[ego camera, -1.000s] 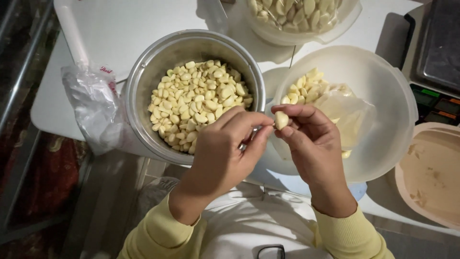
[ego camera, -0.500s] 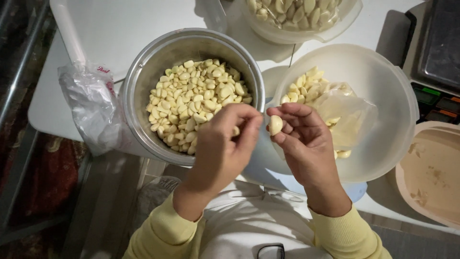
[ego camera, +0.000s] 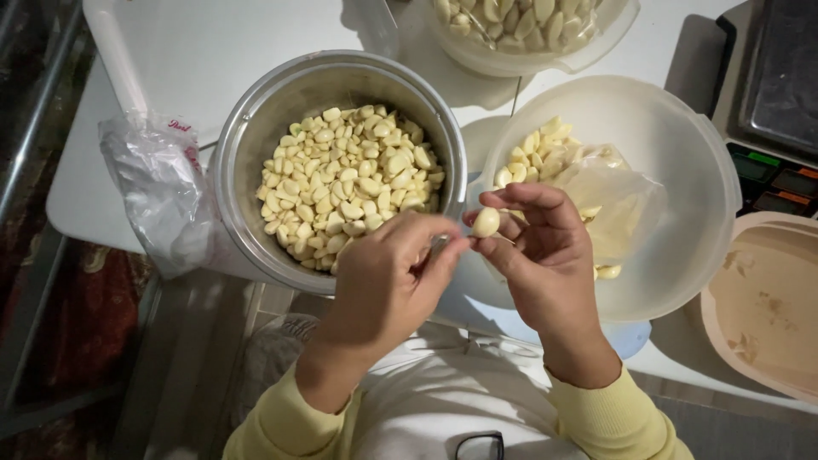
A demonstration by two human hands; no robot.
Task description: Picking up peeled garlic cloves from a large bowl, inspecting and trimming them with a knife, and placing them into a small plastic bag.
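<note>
My right hand [ego camera: 545, 255] pinches a peeled garlic clove [ego camera: 486, 221] between thumb and fingers, just over the near rim of a translucent plastic bowl [ego camera: 682, 170]. My left hand [ego camera: 388, 281] is closed with its fingertips right beside the clove; something thin and metallic shows between them, but I cannot make out what. A steel pot [ego camera: 256, 136] full of peeled garlic cloves [ego camera: 345, 179] sits to the left of the hands. The plastic bowl holds a few cloves [ego camera: 532, 153] and a clear plastic bag [ego camera: 613, 196].
A crumpled clear plastic bag [ego camera: 158, 183] lies left of the pot on the white table [ego camera: 213, 51]. Another plastic tub of cloves [ego camera: 528, 25] stands at the back. A beige tub [ego camera: 767, 307] and a dark scale [ego camera: 780, 85] are at the right.
Both hands have shifted slightly; my left fingers have drawn a little away from the clove, which my right hand still holds.
</note>
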